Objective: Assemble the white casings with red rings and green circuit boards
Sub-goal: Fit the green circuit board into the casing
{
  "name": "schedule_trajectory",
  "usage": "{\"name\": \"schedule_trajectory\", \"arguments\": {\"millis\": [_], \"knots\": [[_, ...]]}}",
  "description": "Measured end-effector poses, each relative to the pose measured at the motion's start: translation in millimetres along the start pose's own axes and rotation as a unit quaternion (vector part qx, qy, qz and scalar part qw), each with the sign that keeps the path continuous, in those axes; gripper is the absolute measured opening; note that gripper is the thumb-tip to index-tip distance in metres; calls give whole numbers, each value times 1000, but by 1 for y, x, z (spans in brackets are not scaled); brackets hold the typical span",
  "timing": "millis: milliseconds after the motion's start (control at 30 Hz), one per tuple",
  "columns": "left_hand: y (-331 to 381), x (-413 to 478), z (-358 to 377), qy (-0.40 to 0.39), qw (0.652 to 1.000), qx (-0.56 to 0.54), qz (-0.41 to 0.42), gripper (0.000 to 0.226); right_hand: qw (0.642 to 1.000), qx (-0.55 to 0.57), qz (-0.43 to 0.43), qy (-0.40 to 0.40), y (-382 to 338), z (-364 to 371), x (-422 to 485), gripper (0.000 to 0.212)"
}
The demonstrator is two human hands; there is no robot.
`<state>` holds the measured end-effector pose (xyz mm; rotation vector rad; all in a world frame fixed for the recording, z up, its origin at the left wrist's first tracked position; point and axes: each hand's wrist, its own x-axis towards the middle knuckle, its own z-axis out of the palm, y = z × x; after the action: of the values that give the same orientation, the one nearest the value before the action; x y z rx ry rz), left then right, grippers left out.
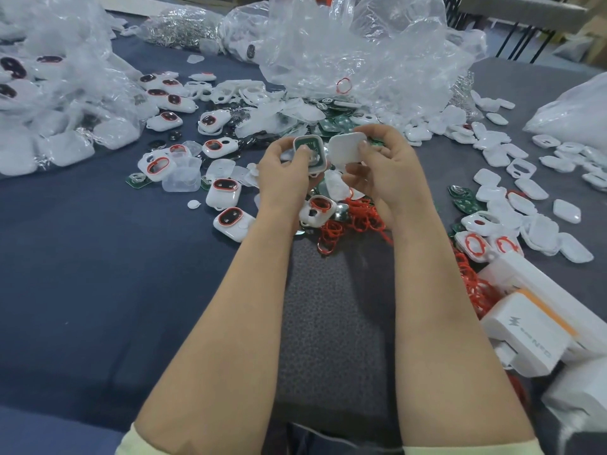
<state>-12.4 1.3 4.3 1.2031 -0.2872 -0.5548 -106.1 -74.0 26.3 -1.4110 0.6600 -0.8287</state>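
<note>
Two bare forearms reach forward over a table (pixel 82 274) covered in dark blue cloth, with both hands raised just above the clutter at its middle.

The left hand (pixel 285 169) curls around a white casing half (pixel 318 165), thumb pressing on its open face. The shell is a rounded rectangle of smooth plastic. Its long axis stands roughly upright in the view, its hollow side faces the camera, and a thin red edge shows along its lower right rim. A green circuit board (pixel 303 146) sits inside it.

The right hand (pixel 387 165) pinches a flat white cover (pixel 348 151) between fingers above and thumb below. The cover's plain, glossy face is turned toward the camera, tilted, with its long axis rising toward the upper right. The two pieces are just beside each other; whether they touch is unclear.

Below the hands lies a tangled heap of thin red rings (pixel 358 218), partly on a grey speckled mat (pixel 328 307). Behind the hands, loose green boards (pixel 331 123) mix with white shells. To the left sit finished casings (pixel 226 192) with red-rimmed oval windows. Crinkled clear plastic bags (pixel 361 54) pile up at the back, and white cardboard boxes (pixel 532 336) sit at the right edge.
</note>
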Motion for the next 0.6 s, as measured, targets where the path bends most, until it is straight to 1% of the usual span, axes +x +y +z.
{"name": "schedule_trajectory", "arguments": {"millis": [67, 100, 167, 267, 333, 400, 467, 500, 533, 600], "knots": [[0, 1, 0, 5, 1000, -7, -5, 21, 999, -39, -10, 14, 0, -2, 1, 25], [0, 1, 0, 7, 1000, -16, -8, 20, 995, -92, -22, 31, 1, -3, 1, 25], [0, 2, -2, 15, 999, -34, -9, 17, 972, -224, -49, 58, 4, -6, 3, 26], [-1, 4, -4, 31, 999, -43, -5, 14, 925, -374, -61, 38, 10, -3, 3, 27], [-1, 5, -5, 36, 998, -52, -6, 13, 910, -408, -72, 25, 13, 1, 1, 31], [-1, 5, -5, 40, 997, -60, -7, 13, 906, -413, -77, 53, 11, 1, 0, 36], [0, 5, -5, 43, 997, -58, -7, 14, 895, -430, -65, 96, 8, -4, 0, 31], [0, 5, -5, 44, 998, -55, -6, 14, 891, -439, -54, 103, 7, -5, 0, 27], [0, 5, -5, 45, 998, -48, -5, 15, 888, -448, -38, 93, 6, -6, -1, 27], [0, 5, -5, 51, 998, -30, -3, 13, 878, -476, 6, 49, 6, -4, -3, 34]]}}
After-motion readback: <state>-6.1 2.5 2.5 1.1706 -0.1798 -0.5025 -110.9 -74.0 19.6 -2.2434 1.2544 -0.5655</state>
